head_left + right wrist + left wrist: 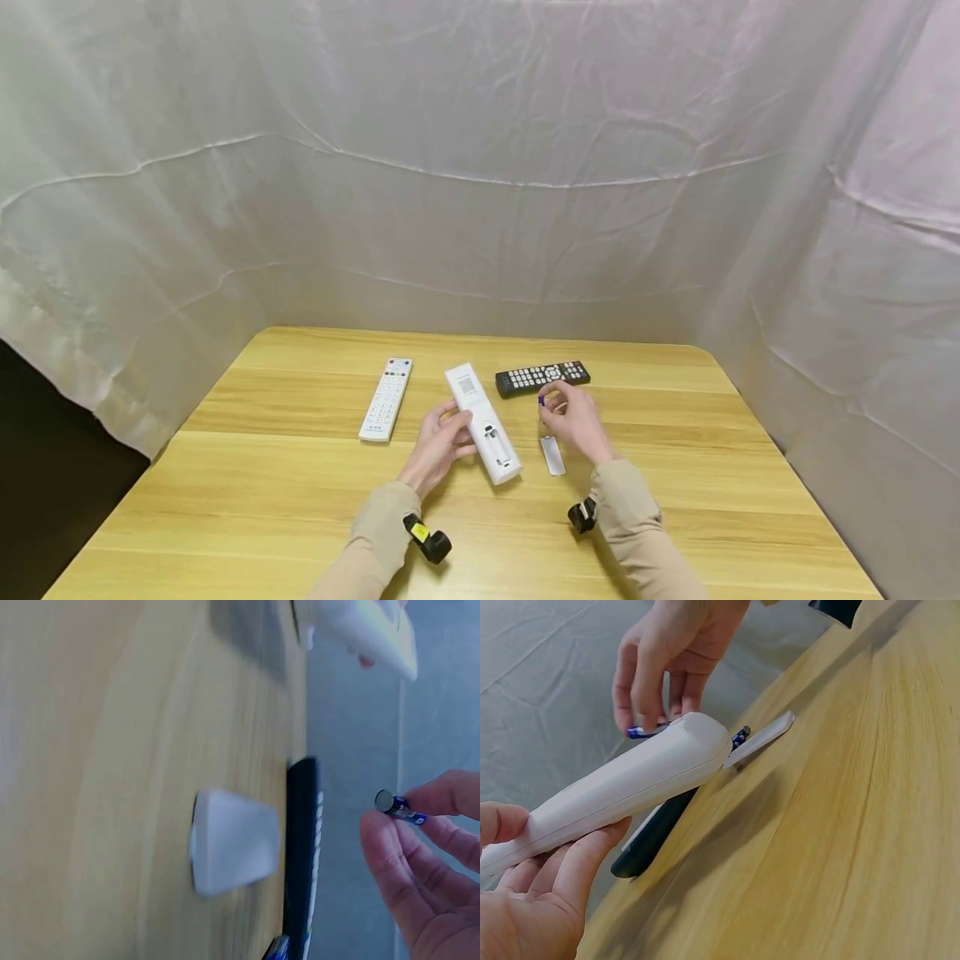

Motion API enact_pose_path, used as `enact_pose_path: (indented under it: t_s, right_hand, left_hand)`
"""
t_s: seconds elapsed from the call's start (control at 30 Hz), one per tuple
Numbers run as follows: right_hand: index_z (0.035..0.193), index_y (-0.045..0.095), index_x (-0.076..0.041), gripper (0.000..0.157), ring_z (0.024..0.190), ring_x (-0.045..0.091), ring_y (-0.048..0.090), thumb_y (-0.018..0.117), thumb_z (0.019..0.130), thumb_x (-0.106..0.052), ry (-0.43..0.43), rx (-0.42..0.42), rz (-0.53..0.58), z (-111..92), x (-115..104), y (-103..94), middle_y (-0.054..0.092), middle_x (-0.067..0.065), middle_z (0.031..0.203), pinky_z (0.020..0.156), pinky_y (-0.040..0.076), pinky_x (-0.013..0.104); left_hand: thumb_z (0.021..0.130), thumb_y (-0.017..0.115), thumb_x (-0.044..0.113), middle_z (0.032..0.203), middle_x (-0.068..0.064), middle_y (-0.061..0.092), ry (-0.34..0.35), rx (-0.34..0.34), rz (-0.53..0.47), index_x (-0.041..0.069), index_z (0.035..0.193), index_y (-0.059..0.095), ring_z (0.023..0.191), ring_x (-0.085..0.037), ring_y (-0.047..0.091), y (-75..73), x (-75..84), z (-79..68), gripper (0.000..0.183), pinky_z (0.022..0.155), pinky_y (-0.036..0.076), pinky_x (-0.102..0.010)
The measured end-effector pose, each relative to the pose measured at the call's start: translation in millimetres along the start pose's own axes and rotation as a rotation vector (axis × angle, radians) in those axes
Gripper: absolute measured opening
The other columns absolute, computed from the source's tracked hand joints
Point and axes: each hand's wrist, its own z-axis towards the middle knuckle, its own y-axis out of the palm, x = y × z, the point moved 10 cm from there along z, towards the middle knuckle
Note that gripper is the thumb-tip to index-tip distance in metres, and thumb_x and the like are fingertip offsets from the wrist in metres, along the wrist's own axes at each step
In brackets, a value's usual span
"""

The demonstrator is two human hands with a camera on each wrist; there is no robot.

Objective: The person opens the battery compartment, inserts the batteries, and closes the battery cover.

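My left hand (438, 446) grips a white remote control (468, 392) by its side, tilted above the table with its back up. The battery compartment (497, 447) in that back is uncovered, its metal contacts showing. My right hand (576, 418) pinches a small blue battery (401, 808) between thumb and fingertips, to the right of the remote. Under that hand a white battery cover (552, 456) lies on the table. A second blue battery (740, 737) lies near the cover in the left wrist view; in the head view it is hidden.
A black remote control (543, 378) lies crosswise just beyond my right hand. To the left, another white remote control (386, 400) rests buttons up on the wooden table (262, 500). Pale curtains (480, 233) hang behind and along the sides.
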Motion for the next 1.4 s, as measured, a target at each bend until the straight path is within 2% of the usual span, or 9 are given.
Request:
enact_pose_path:
  t_s: [0.33, 0.57, 0.67, 0.87, 1.17, 1.4]
  right_hand:
    - [0.113, 0.067, -0.005, 0.025, 0.076, 0.018, 0.071, 0.071, 0.089, -0.002, -0.103, 0.051, 0.216, -20, -25, 8.7, 0.074, 0.015, 0.091, 0.069, 0.061, 0.017]
    - [0.114, 0.066, -0.003, 0.025, 0.079, 0.030, 0.074, 0.071, 0.089, 0.000, -0.139, 0.056, 0.288, -32, -35, 10.9, 0.073, 0.017, 0.092, 0.070, 0.062, 0.019]
    - [0.113, 0.066, -0.003, 0.025, 0.079, 0.027, 0.074, 0.071, 0.089, 0.001, -0.145, 0.063, 0.296, -35, -36, 11.3, 0.073, 0.018, 0.093, 0.071, 0.062, 0.019]
    - [0.112, 0.066, -0.005, 0.027, 0.077, 0.016, 0.072, 0.073, 0.087, 0.002, -0.155, 0.058, 0.289, -38, -37, 16.5, 0.073, 0.016, 0.094, 0.071, 0.062, 0.018]
    - [0.112, 0.067, -0.003, 0.027, 0.085, 0.028, 0.074, 0.072, 0.086, 0.003, -0.253, 0.049, 0.199, -43, -52, 23.6, 0.075, 0.016, 0.096, 0.076, 0.061, 0.018]
    - [0.112, 0.066, -0.002, 0.028, 0.081, 0.023, 0.073, 0.072, 0.085, 0.004, -0.322, 0.020, 0.070, -48, -64, 34.0, 0.075, 0.015, 0.092, 0.074, 0.060, 0.016]
  left_hand:
    - [0.103, 0.049, 0.010, 0.138, -0.035, 0.055, 0.005, 0.010, -0.013, -0.006, 0.149, 0.029, 0.104, -0.026, 0.073, 1.8, 2.6, -0.8, 0.053, 0.085, 0.065, -0.038]
    - [0.102, 0.050, 0.009, 0.137, -0.035, 0.056, 0.009, 0.029, -0.010, -0.006, 0.149, 0.029, 0.101, -0.025, 0.073, 1.7, 4.6, -1.7, 0.053, 0.084, 0.065, -0.037]
    - [0.102, 0.050, 0.009, 0.136, -0.035, 0.056, 0.020, 0.035, -0.006, -0.006, 0.148, 0.031, 0.101, -0.025, 0.073, 2.1, 6.2, -1.9, 0.052, 0.084, 0.065, -0.037]
    - [0.102, 0.051, 0.009, 0.133, -0.034, 0.059, 0.024, 0.043, -0.004, -0.007, 0.146, 0.032, 0.099, -0.023, 0.074, 2.6, 8.1, -3.3, 0.051, 0.082, 0.065, -0.036]
    - [0.102, 0.051, 0.010, 0.134, -0.034, 0.059, 0.028, 0.053, 0.020, -0.007, 0.145, 0.034, 0.100, -0.024, 0.073, 4.2, 9.8, -5.2, 0.049, 0.079, 0.065, -0.033]
    - [0.102, 0.052, 0.010, 0.135, -0.034, 0.058, 0.036, 0.069, 0.028, -0.006, 0.145, 0.033, 0.101, -0.025, 0.073, 4.1, 10.8, -6.2, 0.050, 0.082, 0.065, -0.035]
